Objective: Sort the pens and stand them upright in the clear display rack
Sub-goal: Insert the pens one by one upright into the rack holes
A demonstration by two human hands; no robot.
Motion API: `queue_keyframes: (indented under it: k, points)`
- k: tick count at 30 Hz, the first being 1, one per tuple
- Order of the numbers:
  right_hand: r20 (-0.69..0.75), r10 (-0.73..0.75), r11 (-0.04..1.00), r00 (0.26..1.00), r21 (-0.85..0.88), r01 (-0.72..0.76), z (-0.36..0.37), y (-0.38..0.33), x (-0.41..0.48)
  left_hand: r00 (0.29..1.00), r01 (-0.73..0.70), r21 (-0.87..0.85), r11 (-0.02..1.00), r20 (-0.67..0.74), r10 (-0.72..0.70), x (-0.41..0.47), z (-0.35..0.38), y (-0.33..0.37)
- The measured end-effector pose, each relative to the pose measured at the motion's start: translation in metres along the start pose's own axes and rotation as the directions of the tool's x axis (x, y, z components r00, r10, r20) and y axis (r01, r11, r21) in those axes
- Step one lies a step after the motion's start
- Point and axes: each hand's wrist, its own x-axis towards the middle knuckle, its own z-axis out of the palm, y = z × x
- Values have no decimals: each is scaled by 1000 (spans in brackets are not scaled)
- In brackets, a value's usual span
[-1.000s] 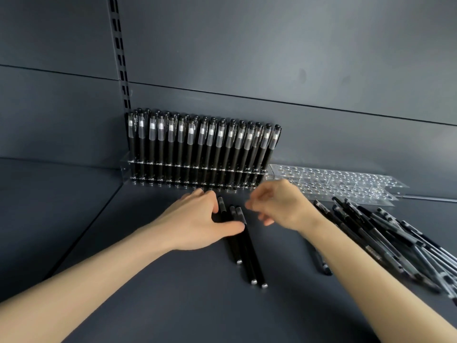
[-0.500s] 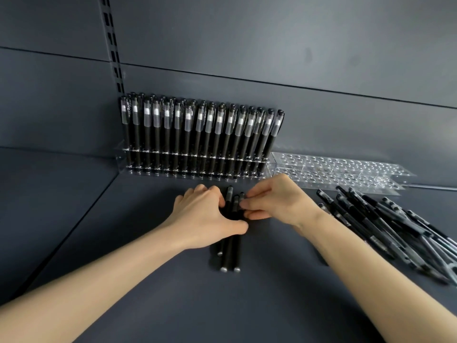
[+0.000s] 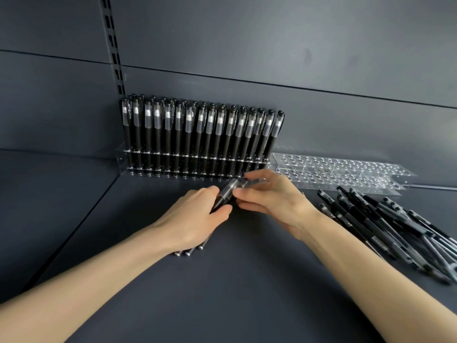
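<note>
A person's two bare forearms reach in from 7 and 5 o'clock over a dark grey shelf (image 3: 222, 293). At the centre the hands meet, almost touching. The left hand (image 3: 195, 219) is curled round a bundle of black pens (image 3: 187, 253) lying on the shelf, and three metal tips poke out under the wrist. The right hand (image 3: 274, 201) pinches the clear-capped end of the top pen (image 3: 226, 194) between thumb and fingers, and this end is tilted up off the shelf. To do this step well, the right hand would likely draw one pen free while the left keeps the others square, then turn it cap-up and lower it straight into an open hole. At 3 to 4 o'clock, well apart from the hands, a loose pile of pens (image 3: 395, 231) lies crisscrossed and waits to be sorted. Just beyond the hands, at 12 o'clock, the filled clear display rack (image 3: 121, 157) holds a tight row of upright black pens (image 3: 210, 134) with no free hole showing. An empty clear display rack (image 3: 346, 172) touches its right end at 2 o'clock, so the reach must pass the last leaning pens without knocking them. Behind stand a grey back panel (image 3: 272, 45) and, at 11 o'clock, a slotted upright (image 3: 112, 45).
</note>
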Motion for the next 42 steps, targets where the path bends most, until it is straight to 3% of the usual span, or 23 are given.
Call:
queue_keyframes:
  k: [7,11,15,20,23,26,29,37,42]
  points:
    - [-93,-287,943,953,146,299,4,-10,-5,993,-91,-472,877,-109,45,0,-2,7]
    - [-40,-391,910,920,134,393,1,-13,-9,998,-39,-724,689,-67,-14,1,2,7]
    - [-78,-503,863,861,5,505,-4,-23,-9,987,-107,-684,721,-158,-3,7,7,8]
    - [-243,-601,799,761,-190,570,-24,-43,3,895,-218,-531,819,-443,-49,29,-12,6]
    - [-281,-696,712,661,-389,585,-30,-49,15,888,-199,-584,787,-447,-107,43,-9,13]
    - [-304,-766,639,566,-451,623,-31,-57,28,900,-155,-629,762,-409,-154,52,6,23]
    - [-284,-807,587,517,-472,658,-31,-62,38,906,-155,-667,729,-390,-165,55,16,28]
    - [-220,-814,566,538,-511,647,-25,-52,58,929,-105,-744,660,-311,-203,48,21,22]
    - [-149,-787,558,598,-585,588,-23,-41,62,931,-131,-773,620,-311,-192,46,19,24]
